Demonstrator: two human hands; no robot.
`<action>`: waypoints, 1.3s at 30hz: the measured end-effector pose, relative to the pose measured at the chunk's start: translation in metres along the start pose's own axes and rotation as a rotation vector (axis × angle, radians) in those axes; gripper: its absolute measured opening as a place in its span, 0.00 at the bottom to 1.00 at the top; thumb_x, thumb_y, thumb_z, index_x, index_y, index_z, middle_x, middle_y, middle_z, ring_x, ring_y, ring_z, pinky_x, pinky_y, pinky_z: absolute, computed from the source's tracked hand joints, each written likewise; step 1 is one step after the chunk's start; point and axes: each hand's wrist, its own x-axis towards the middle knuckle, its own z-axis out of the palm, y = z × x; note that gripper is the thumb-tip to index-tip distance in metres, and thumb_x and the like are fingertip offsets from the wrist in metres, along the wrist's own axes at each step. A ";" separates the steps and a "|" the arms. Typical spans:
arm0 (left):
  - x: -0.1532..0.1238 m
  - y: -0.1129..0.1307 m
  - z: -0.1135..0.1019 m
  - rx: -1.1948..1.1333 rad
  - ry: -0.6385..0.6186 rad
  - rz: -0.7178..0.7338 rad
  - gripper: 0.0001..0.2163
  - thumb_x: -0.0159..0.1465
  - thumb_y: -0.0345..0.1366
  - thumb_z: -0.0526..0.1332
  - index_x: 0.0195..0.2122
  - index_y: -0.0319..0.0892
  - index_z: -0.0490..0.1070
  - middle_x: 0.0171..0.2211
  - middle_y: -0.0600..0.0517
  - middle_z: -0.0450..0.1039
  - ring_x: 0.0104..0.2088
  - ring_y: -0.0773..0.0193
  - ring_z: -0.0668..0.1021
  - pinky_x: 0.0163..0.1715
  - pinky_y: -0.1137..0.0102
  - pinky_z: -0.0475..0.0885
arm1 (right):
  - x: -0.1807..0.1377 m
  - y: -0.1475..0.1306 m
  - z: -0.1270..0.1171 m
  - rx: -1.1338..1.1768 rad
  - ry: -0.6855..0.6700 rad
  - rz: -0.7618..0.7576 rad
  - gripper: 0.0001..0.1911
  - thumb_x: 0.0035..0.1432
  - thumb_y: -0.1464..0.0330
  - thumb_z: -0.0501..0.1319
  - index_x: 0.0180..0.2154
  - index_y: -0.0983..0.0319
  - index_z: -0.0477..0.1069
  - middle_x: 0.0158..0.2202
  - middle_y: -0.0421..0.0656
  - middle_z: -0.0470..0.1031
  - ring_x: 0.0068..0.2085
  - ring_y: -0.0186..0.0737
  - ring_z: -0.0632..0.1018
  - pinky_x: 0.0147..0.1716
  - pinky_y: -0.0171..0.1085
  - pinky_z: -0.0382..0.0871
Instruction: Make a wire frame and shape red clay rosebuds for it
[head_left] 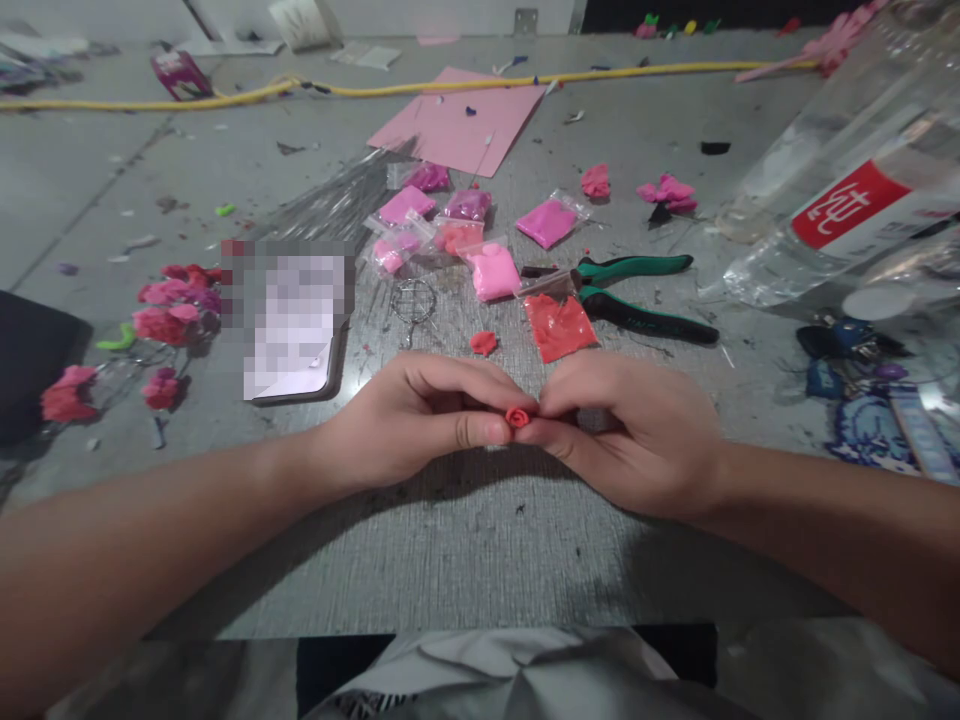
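Between the fingertips of both hands is a small red clay rose [517, 416], its rolled spiral facing up. My left hand [420, 415] pinches it from the left with thumb and index finger. From the other side my right hand [637, 425] is closed on it, fingertips meeting those of the left. Just beyond the hands lie a red clay piece [484, 343] and an opened bag of red clay [559, 325]. Green-handled pliers [637, 290] rest behind the right hand, and a round wire frame [414, 300] lies behind the left.
A phone [296, 325] lies left of centre, near finished-looking clay flowers [176, 305]. Several bags of pink clay [405, 205] and a bundle of wires [322, 205] lie farther back. Plastic bottles [847, 210] and keychains [862, 400] occupy the right. A yellow cable [450, 86] crosses the back.
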 end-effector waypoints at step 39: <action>0.007 -0.006 -0.030 1.275 -0.169 0.512 0.10 0.71 0.32 0.62 0.51 0.45 0.80 0.48 0.45 0.79 0.46 0.56 0.79 0.49 0.62 0.75 | -0.001 0.016 0.011 0.219 0.175 0.344 0.09 0.71 0.63 0.62 0.37 0.60 0.72 0.26 0.37 0.73 0.26 0.31 0.72 0.25 0.33 0.67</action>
